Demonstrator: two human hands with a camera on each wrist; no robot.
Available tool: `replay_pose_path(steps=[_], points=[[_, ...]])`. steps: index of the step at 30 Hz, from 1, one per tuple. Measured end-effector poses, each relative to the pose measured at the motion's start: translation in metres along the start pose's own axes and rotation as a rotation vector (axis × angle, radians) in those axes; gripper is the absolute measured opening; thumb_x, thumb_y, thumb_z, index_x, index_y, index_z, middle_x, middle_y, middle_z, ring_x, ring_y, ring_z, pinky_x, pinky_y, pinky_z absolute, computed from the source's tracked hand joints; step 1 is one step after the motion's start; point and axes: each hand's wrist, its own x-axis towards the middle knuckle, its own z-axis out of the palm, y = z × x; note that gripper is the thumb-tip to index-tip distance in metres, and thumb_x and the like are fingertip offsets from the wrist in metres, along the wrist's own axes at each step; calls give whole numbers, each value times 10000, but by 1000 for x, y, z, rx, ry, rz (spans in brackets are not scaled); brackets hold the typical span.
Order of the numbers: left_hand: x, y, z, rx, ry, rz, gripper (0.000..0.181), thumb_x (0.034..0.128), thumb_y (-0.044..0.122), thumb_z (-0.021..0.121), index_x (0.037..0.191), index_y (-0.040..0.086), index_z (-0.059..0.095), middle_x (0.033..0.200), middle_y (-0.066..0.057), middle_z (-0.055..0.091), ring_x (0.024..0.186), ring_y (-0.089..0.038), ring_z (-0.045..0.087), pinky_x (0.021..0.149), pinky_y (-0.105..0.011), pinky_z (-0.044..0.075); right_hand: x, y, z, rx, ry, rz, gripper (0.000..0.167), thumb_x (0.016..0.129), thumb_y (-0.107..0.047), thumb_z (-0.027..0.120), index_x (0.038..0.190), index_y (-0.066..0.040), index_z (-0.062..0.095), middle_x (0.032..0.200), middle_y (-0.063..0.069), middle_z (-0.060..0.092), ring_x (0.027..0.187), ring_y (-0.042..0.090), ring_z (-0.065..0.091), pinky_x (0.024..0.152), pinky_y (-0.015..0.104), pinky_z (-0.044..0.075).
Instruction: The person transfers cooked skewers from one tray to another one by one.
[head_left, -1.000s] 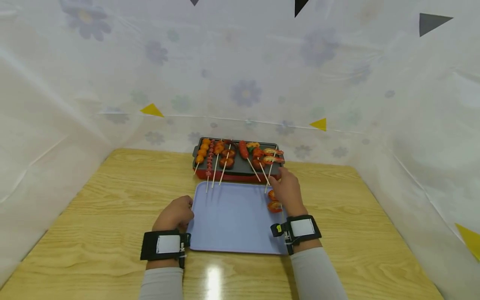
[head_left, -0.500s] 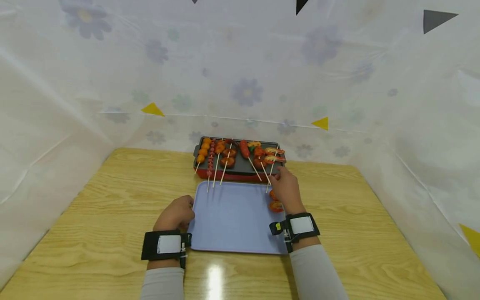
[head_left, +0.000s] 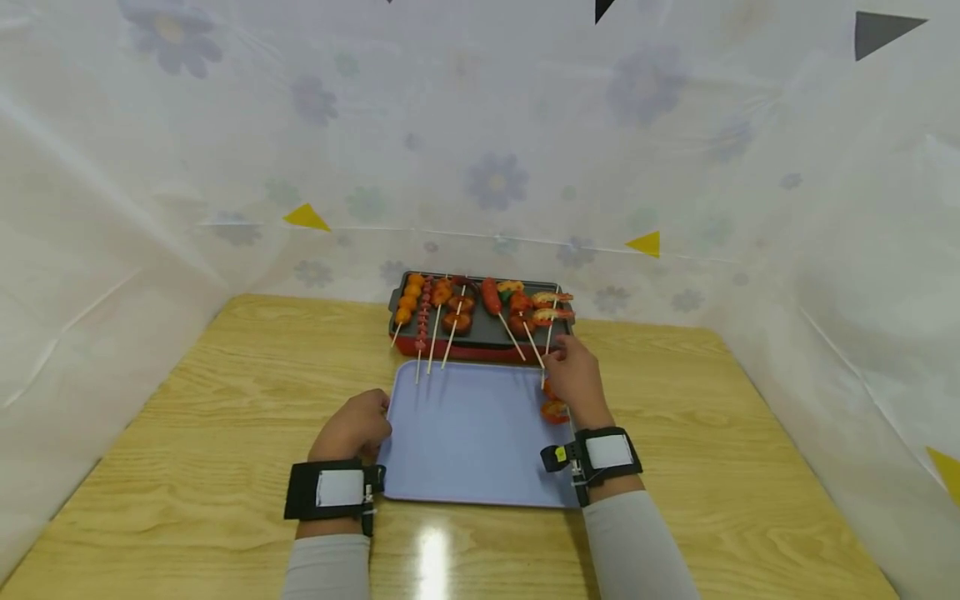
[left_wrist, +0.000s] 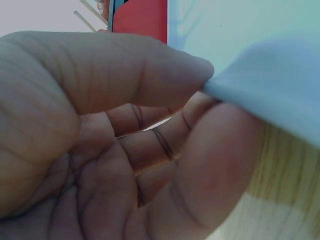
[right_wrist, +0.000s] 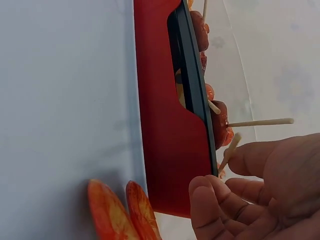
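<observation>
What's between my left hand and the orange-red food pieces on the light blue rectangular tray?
In the head view, only bare tray separates your left hand from the food pieces.

Pale-blue tray [head_left: 465, 433] beside red grill [head_left: 480, 351]; shrimp skewer [head_left: 552, 315] on grill, partly overhanging.

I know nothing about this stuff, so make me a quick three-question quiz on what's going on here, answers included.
1. What does the left hand pinch?
A. The sausage
B. The tray's edge
C. A mushroom

2. True or false: the orange balls lie near the left end of the grill.

3. Which hand is nearer the grill?

Key:
1. B
2. True
3. The right hand
</observation>
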Motion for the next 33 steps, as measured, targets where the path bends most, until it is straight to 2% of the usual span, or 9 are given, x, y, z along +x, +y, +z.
replay_pose_path(steps=[10, 15, 22, 27, 33], points=[[-4, 2, -3, -8, 3, -6, 392, 818, -99, 531, 1210, -100, 540, 862, -141, 585, 640, -249, 592, 510, -317, 490, -4, 4, 2, 29, 9, 2, 398, 934, -112, 575, 1303, 36, 549, 985, 161, 618, 760, 256, 575, 611, 336, 446], [-4, 2, -3, -3, 3, -11, 395, 827, -97, 532, 1223, -105, 529, 882, -147, 588, 650, -251, 600, 518, -324, 504, -5, 7, 3, 35, 23, 1, 337, 919, -104, 607, 1223, 37, 568, 922, 142, 604, 707, 238, 560, 563, 311, 432], [-2, 0, -2, -5, 2, -5, 406, 816, -102, 525, 1222, -99, 536, 858, -142, 585, 613, -243, 583, 503, -314, 488, -7, 12, 3, 45, 8, 18, 323, 931, -108, 613, 1214, 38, 557, 904, 125, 588, 670, 216, 537, 535, 295, 423], [-2, 1, -1, 9, -3, -4, 416, 821, -93, 526, 1236, -98, 534, 887, -144, 591, 628, -249, 593, 503, -319, 486, -9, 13, 4, 52, 2, 21, 255, 940, -98, 597, 1161, 27, 570, 879, 115, 571, 623, 195, 517, 496, 289, 406], [-2, 2, -1, 13, -3, -3, 406, 821, -93, 524, 1227, -98, 537, 905, -147, 593, 644, -253, 598, 507, -319, 486, -7, 15, 4, 18, -11, 17, 188, 957, -96, 579, 1102, 24, 584, 814, 104, 547, 571, 177, 478, 459, 274, 376]])
